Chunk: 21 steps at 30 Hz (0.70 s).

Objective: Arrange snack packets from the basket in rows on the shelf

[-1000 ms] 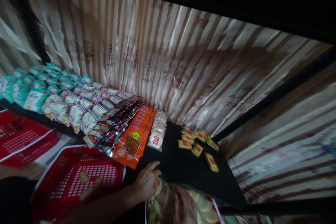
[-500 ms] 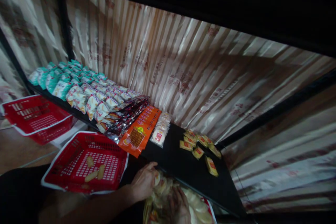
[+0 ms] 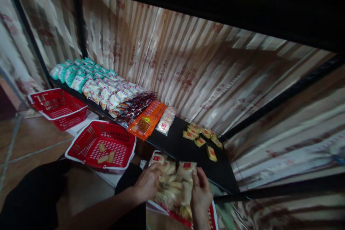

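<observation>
Over basket [image 3: 215,216], right hand [image 3: 201,193] now grips packet [image 3: 185,167].

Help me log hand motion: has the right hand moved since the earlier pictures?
Yes: the right hand has moved rightward, closer to the frontmost yellow snack packet on the black shelf.

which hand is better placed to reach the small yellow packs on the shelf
Probably the right hand: it is nearer the small yellow packs on the black shelf, though its fingers are at a red-labelled packet. The left hand is farther away, nearer the orange bag.
</observation>
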Each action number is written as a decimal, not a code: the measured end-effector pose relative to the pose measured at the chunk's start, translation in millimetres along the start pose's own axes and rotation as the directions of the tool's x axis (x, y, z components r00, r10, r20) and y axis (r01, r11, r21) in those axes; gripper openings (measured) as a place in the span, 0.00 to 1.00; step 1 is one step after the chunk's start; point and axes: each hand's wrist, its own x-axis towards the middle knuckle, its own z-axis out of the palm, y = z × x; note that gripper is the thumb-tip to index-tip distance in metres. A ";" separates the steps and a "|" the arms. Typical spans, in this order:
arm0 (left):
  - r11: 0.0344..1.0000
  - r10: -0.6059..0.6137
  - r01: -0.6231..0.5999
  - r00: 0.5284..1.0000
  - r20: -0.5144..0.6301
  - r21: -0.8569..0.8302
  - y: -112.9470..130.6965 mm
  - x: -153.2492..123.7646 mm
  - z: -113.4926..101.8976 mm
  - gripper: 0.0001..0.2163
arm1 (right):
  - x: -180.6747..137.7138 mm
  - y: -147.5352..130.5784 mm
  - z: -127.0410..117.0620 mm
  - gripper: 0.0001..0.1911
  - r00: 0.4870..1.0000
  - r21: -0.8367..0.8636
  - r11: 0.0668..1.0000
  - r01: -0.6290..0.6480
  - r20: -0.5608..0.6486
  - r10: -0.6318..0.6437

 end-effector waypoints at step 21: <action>0.936 -0.084 0.008 0.976 -0.202 -0.352 61.2 -99.1 43.1 0.21 | -114.8 -67.2 -74.8 0.17 0.755 0.352 0.747 -0.563 0.586 0.293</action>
